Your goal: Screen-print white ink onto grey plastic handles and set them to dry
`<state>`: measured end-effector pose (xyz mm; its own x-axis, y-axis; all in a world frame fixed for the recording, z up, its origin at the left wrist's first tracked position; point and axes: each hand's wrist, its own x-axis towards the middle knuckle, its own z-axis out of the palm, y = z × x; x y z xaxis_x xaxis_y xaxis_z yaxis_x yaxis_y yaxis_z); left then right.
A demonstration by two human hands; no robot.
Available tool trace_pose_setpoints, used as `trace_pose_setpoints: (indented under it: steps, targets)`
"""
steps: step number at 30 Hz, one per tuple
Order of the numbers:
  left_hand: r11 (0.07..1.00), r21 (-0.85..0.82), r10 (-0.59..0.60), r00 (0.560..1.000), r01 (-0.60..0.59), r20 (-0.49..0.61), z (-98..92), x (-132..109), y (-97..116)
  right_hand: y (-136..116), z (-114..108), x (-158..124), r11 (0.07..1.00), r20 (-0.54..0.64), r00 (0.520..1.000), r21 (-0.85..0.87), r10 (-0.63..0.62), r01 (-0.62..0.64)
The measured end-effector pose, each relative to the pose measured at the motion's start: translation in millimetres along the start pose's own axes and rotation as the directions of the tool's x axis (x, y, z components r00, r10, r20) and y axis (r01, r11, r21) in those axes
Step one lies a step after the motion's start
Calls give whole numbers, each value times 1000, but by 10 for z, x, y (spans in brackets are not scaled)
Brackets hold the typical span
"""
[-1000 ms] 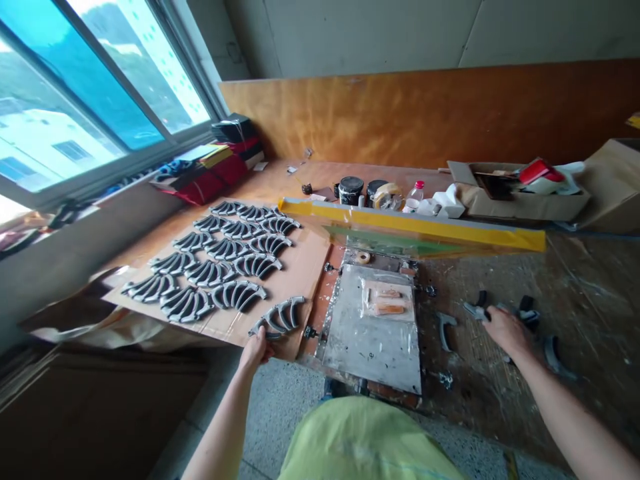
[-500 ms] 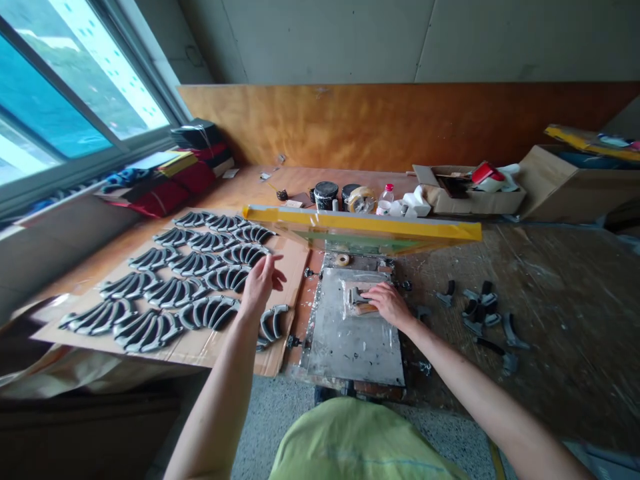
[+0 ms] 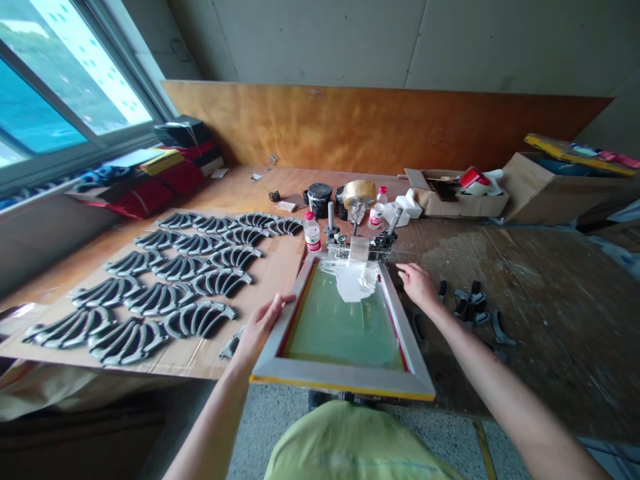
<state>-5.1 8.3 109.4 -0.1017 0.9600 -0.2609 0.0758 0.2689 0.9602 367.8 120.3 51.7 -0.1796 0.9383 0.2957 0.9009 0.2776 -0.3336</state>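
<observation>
A silkscreen frame [image 3: 283,343] with grey rims and green mesh [image 3: 345,327] lies low over the bench in front of me. White ink [image 3: 355,283] is spread thickly across the mesh's far end. My left hand [image 3: 263,323] is at the left rim, fingers closed on its edge. Just beyond the right rim is my right hand [image 3: 419,285], with nothing in it, fingers stretched toward the frame. At the far end stands a metal hinge clamp [image 3: 383,245], a flat blade [image 3: 359,249] beside the ink. The plate below the screen is hidden.
Curved grey-and-black parts [image 3: 170,293] lie in fanned rows on cardboard [image 3: 273,267] at left. Several loose ones [image 3: 473,307] are at right. Behind are a red-capped bottle [image 3: 312,233], a black tub [image 3: 320,200], tape [image 3: 360,192] and an open carton [image 3: 463,203].
The silkscreen frame has swung down from its raised position, covering the plate and the small part on it. My right hand has left that part; my left hand has come to the frame's left rim.
</observation>
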Motion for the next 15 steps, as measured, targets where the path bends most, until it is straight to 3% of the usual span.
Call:
trace_pose_setpoints:
  steps: [3, 5, 7, 10, 15]
  targets:
    - [991, -43, -126, 992, 126, 9, 41, -32, -542, -203, -31, 355, 993, -45, 992, 25, -114, 115]
    - [990, -34, -137, 990, 137, -14, 83, 25, -859, -428, 47, 532, 983, 32, 983, -32, -181, 182]
    - [992, 4, -128, 991, 129, -29, 106, 91, -1075, -615, 152, 627, 978, 171, 972, -105, -163, 182]
    - [991, 32, -128, 991, 129, -33, 106, 138, -1201, -756, 283, 612, 969, 339, 936, -182, -96, 165]
    - [989, 37, -139, 990, 140, -27, 110, 112, -1182, -841, 330, 277, 951, 368, 918, -201, -148, 234]
